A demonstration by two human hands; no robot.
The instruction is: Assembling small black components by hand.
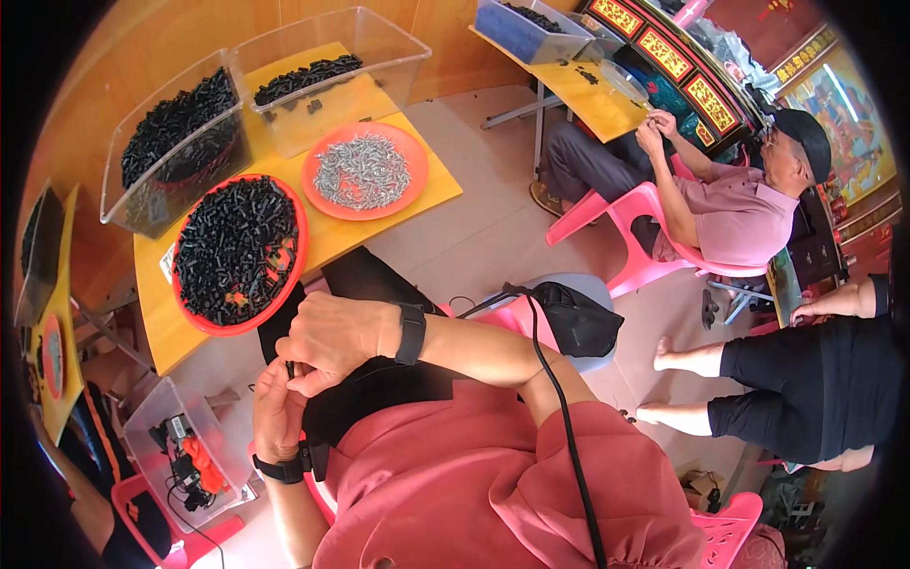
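Note:
My left hand [275, 412] and my right hand [336, 339] meet in front of my lap, just off the near edge of the yellow table. Pinched between their fingertips is a small black plastic piece [290, 369], partly hidden by my fingers. Whether a screw is in it, I cannot tell. Beyond my hands a red plate [303, 232] carries a heap of small black plastic pieces [227, 248]. Behind it to the right, an orange plate [418, 163] holds a pile of silver screws [360, 173].
Two clear bins with more black pieces, a left bin [112, 201] and a right bin [409, 64], stand on the yellow table [156, 318]. A black cable [569, 417] crosses my right arm. A seated person [735, 213] works at another table; a standing person [806, 379] is at right.

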